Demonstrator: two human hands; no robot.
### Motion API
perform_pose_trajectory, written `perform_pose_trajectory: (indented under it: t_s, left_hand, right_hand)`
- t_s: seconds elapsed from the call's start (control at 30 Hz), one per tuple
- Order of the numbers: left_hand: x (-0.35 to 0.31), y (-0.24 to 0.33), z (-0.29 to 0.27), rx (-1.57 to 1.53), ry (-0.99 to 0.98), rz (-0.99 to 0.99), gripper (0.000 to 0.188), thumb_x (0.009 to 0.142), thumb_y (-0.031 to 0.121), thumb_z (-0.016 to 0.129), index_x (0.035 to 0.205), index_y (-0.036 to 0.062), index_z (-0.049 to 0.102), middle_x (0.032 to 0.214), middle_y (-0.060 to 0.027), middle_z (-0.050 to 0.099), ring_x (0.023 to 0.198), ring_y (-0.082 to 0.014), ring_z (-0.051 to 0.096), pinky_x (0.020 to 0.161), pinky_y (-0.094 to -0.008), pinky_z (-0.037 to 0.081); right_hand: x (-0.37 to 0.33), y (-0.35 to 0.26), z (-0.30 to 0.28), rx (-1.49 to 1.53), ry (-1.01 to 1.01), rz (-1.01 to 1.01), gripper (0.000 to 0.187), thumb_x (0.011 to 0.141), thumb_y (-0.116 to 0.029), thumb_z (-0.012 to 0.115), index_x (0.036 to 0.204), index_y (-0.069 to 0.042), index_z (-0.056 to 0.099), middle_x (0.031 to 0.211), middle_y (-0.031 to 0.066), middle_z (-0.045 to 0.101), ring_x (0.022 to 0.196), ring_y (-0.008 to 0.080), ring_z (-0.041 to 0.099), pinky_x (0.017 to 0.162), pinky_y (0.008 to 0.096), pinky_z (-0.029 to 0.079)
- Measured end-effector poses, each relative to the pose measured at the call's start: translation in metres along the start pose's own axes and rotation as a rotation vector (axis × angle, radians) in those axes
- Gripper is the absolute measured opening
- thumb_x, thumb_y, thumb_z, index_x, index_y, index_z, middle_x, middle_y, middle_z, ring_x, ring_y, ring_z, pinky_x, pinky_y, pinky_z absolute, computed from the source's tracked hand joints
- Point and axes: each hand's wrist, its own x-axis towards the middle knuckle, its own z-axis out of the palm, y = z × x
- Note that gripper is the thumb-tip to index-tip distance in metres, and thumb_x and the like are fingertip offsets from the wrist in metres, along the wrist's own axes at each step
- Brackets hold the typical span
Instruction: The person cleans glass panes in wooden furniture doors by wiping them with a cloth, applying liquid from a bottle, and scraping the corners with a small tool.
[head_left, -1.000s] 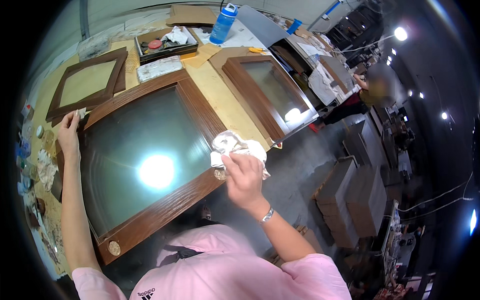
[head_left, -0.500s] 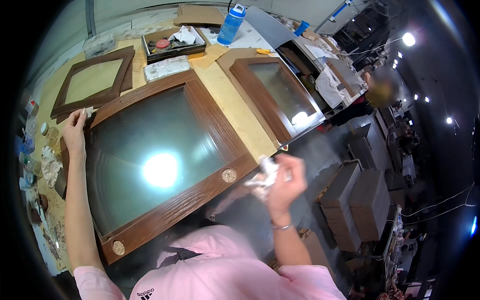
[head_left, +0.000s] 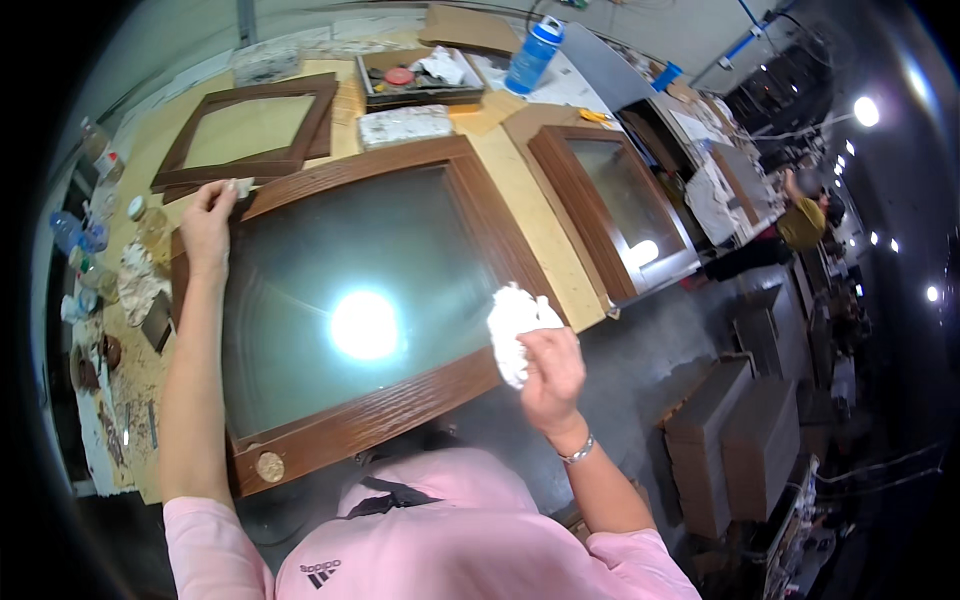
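Observation:
A brown wood-framed glass cabinet door (head_left: 330, 415) lies on the workbench in front of me, its pane reflecting a bright light. My left hand (head_left: 208, 228) is at the door's far left corner, fingers pinched on a small pale piece, perhaps folded sandpaper or cloth (head_left: 243, 187). A crumpled white cloth (head_left: 513, 335) is gripped in my right hand (head_left: 553, 378), over the right end of the door's near rail. The cloth and hand hide part of that rail. A round hinge hole (head_left: 270, 466) shows at the near left corner.
A smaller glass door (head_left: 575, 205) lies to the right, and an empty brown frame (head_left: 180, 150) at the back left. Behind stand a box of supplies (head_left: 420, 97) and a blue bottle (head_left: 535, 58). Bottles (head_left: 148, 218) line the left edge. Another person (head_left: 803, 222) stands far right.
My right hand has moved left with the white cloth, from beside the door to over its near right corner. The left hand remains at the far left corner. The whole view has shifted.

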Motion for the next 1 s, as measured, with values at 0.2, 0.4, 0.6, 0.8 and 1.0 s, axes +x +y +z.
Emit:
perform_pose_trajectory:
  t_s: [0.2,0.4,0.6,0.8,1.0]
  left_hand:
    - [-0.008,0.019,0.013,0.066,0.089,-0.005,0.024,0.092,0.023,0.072,0.104,0.0026,0.074,0.090,-0.0009,0.070,0.083,-0.0082,0.060,0.076,-0.0255,0.048]
    - [-0.006,0.064,-0.027,-0.336,0.103,-0.252,0.018,0.099,0.021,0.065,0.106,0.0059,0.073,0.093,0.0015,0.070,0.075,-0.0067,0.060,0.071,-0.0213,0.049]
    - [-0.077,0.083,-0.151,-0.315,0.273,-0.232,0.023,0.100,0.024,0.063,0.105,0.0029,0.071,0.093,-0.0029,0.069,0.072,-0.0074,0.061,0.067,-0.0215,0.049]
    - [-0.183,0.028,-0.305,-0.278,0.749,-0.539,0.028,0.100,0.033,0.064,0.107,0.0056,0.067,0.083,-0.0029,0.066,0.060,-0.0062,0.055,0.052,-0.0198,0.040]
    - [-0.217,-0.060,-0.383,0.173,0.802,-0.606,0.032,0.097,0.039,0.066,0.088,0.0077,0.070,0.067,0.0022,0.058,0.050,-0.0052,0.047,0.046,-0.0202,0.033]
  right_hand:
    - [0.021,-0.022,0.005,0.161,0.120,0.159,0.014,0.083,0.006,0.056,0.092,0.001,0.066,0.082,0.0159,0.061,0.074,0.0321,0.059,0.067,0.0404,0.046]
    - [0.011,-0.036,0.030,-0.035,-0.156,-0.070,0.021,0.073,0.002,0.058,0.091,-0.004,0.067,0.083,0.0123,0.058,0.076,0.0322,0.053,0.067,0.0440,0.041]
    - [0.008,-0.034,0.027,0.001,-0.215,-0.105,0.022,0.072,-0.002,0.058,0.092,-0.004,0.068,0.081,0.0113,0.055,0.074,0.0313,0.050,0.065,0.0438,0.039]
    - [0.018,-0.082,0.041,0.023,-0.515,-0.377,0.062,0.065,-0.047,0.082,0.113,-0.009,0.070,0.114,0.0100,0.061,0.098,0.0320,0.056,0.084,0.0453,0.040]
    - [0.017,-0.139,0.077,0.009,-0.568,-0.383,0.057,0.070,-0.049,0.081,0.110,-0.008,0.072,0.100,0.0080,0.064,0.089,0.0297,0.053,0.079,0.0433,0.042]
